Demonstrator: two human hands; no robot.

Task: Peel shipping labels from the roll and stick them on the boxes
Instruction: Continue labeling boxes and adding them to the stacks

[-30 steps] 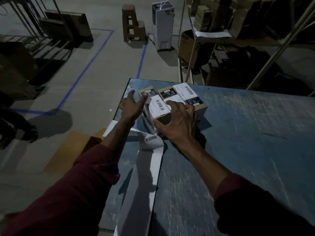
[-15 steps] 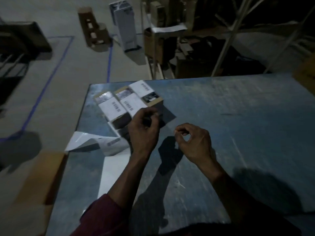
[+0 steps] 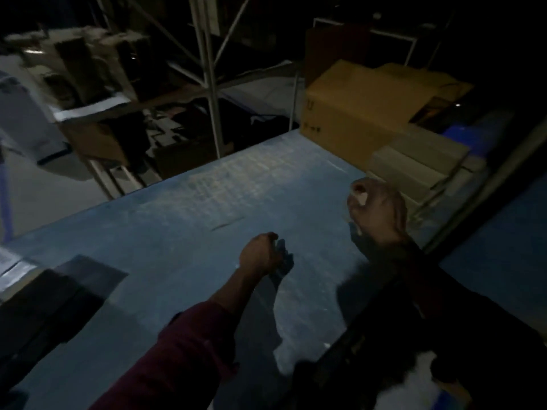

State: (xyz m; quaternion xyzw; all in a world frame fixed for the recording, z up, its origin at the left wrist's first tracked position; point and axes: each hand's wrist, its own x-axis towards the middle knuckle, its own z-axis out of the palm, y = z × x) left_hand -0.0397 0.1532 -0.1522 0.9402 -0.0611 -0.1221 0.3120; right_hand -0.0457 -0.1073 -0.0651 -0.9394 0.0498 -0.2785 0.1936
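At the far left edge a pale strip of label paper is lying beside a dark, boxy shape too dim to name. Your left hand, in a dark red sleeve, is hovering over the scuffed, chalky blue table with its fingers curled loosely inward; it is too blurred to say whether they are holding anything. Behind the table, thin metal shelving posts are crossing in front of cluttered cardboard. Your right hand is raised further right with fingers curled into a fist; something pale is showing at the thumb, but you cannot tell what. Past it, small flat grey boxes are sitting stacked at the table's right edge, just in front of a big brown corrugated carton
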